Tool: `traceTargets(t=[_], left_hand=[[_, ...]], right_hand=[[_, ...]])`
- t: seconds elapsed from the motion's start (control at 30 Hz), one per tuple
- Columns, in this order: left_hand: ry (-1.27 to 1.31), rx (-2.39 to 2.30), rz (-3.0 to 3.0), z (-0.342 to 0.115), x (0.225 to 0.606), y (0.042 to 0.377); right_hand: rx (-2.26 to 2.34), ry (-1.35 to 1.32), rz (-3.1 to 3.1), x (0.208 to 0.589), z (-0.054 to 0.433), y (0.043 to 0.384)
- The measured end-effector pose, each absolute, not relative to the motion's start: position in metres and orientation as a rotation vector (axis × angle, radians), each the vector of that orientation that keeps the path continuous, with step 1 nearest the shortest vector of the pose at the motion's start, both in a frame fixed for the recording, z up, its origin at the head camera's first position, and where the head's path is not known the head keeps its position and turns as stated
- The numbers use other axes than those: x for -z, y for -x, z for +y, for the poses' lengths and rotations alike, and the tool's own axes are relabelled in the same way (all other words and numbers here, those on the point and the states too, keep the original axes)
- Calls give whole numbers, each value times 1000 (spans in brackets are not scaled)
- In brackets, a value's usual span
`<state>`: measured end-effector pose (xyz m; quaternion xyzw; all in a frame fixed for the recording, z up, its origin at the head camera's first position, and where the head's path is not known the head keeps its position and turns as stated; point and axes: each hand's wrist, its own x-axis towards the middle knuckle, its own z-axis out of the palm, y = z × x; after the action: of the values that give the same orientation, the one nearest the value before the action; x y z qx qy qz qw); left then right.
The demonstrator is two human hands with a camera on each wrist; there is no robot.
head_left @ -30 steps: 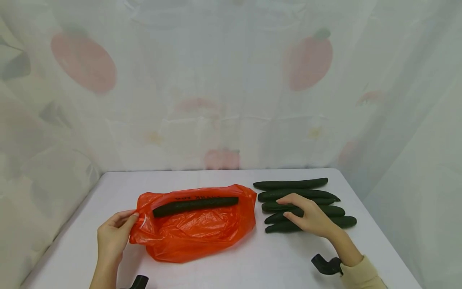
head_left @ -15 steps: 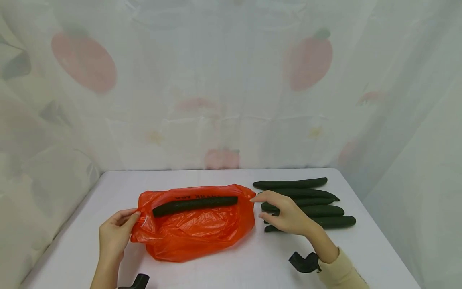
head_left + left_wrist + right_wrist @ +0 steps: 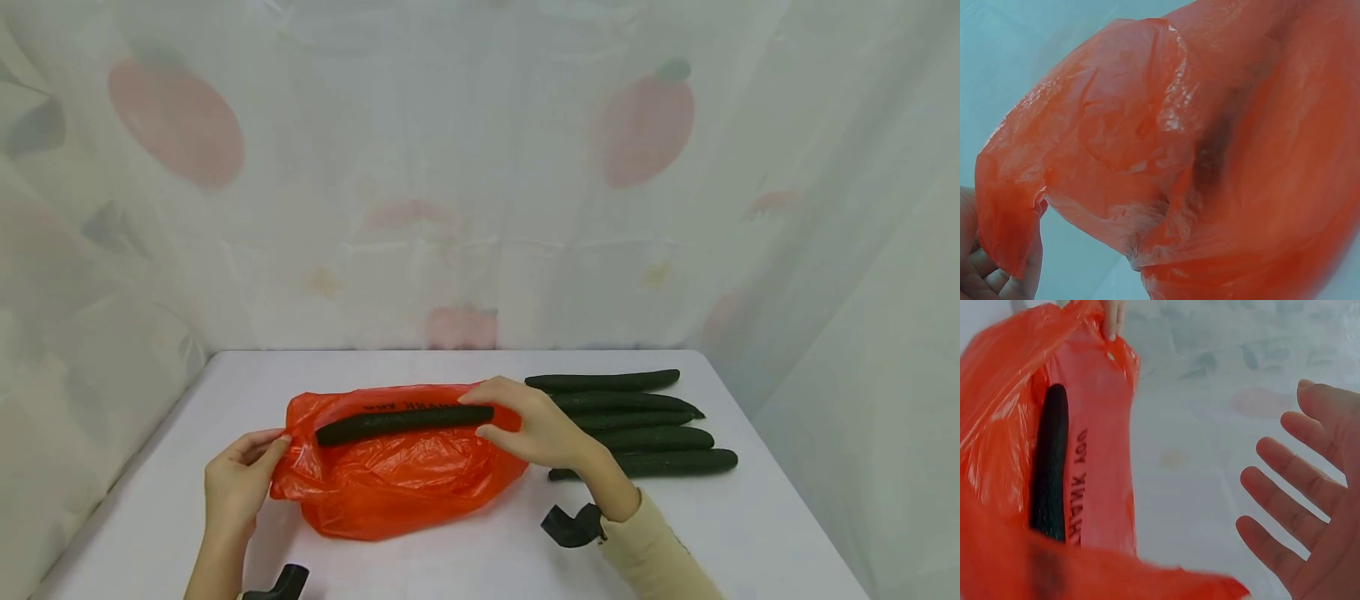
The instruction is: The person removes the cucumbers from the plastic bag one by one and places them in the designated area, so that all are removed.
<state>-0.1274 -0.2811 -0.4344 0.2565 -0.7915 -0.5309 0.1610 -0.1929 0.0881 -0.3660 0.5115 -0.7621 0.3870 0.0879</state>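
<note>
An orange-red plastic bag (image 3: 405,500) lies mouth open on the table, with dark printed lettering on its far inner side. Inside it is a long dark green cucumber (image 3: 397,422), lying slantwise. My left hand (image 3: 236,483) pinches the bag's left end between thumb and fingers; the left wrist view has the plastic draped over those fingertips. Over the bag's right end reaches my right hand (image 3: 536,427), its fingers apart and holding nothing. In the right wrist view those fingers are spread, apart from the cucumber (image 3: 1052,462).
Several more cucumbers (image 3: 652,437) lie side by side on the white table (image 3: 420,575) to the right, partly behind my right hand and wrist. A pale curtain (image 3: 480,167) with fruit prints hangs behind the table and along its sides.
My right hand has moved left, from above the cucumbers on the right to over the bag's right end. My left hand keeps its pinch on the bag, and the cucumber inside has stayed put.
</note>
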Motion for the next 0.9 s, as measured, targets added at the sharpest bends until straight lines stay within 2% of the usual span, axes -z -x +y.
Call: traceTargets(t=[0.57, 0.9], left_hand=[[-725, 1526, -2255, -280, 436, 126], [-721, 1540, -2244, -280, 435, 126]], right_hand=[[-1120, -1536, -2502, 372, 16, 209], [-1059, -1506, -2702, 397, -12, 234]])
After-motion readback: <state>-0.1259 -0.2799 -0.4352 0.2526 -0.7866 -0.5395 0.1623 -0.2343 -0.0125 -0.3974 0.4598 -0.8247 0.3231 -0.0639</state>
